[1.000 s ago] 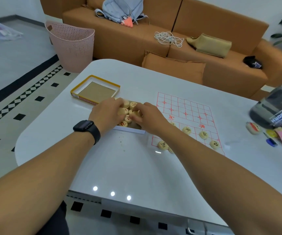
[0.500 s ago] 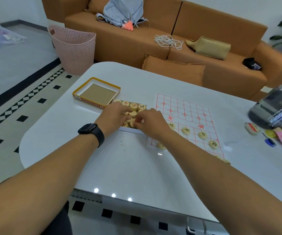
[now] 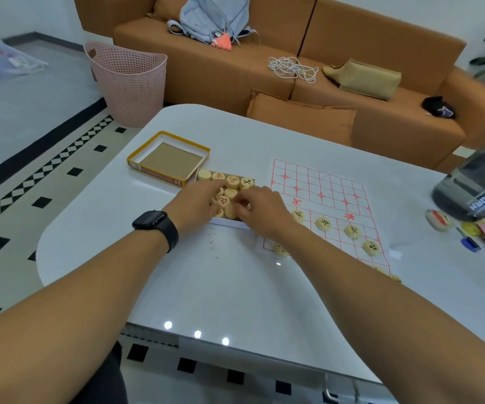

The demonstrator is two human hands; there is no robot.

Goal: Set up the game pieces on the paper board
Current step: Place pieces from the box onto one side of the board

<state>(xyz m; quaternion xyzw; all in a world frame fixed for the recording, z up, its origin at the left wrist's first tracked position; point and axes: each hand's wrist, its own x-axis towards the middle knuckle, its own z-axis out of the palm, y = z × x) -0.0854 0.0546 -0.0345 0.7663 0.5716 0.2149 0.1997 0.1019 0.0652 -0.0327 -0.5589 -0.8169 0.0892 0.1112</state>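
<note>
A paper board with a red grid lies on the white table. Several round wooden pieces with black characters stand in a row on its near half. Left of the board is a white box tray full of more round pieces, some with red characters. My left hand and my right hand both reach into this tray, fingertips among the pieces. Whether either hand grips a piece is hidden by the fingers.
The yellow-rimmed box lid lies behind the tray. A dark bottle, a blue pen and small items sit at the table's right edge. A brown sofa and a pink basket stand beyond the table.
Both hands stay in the tray, shifting slightly among the pieces. The camera has tilted a little, so more of the tray's far row shows.
</note>
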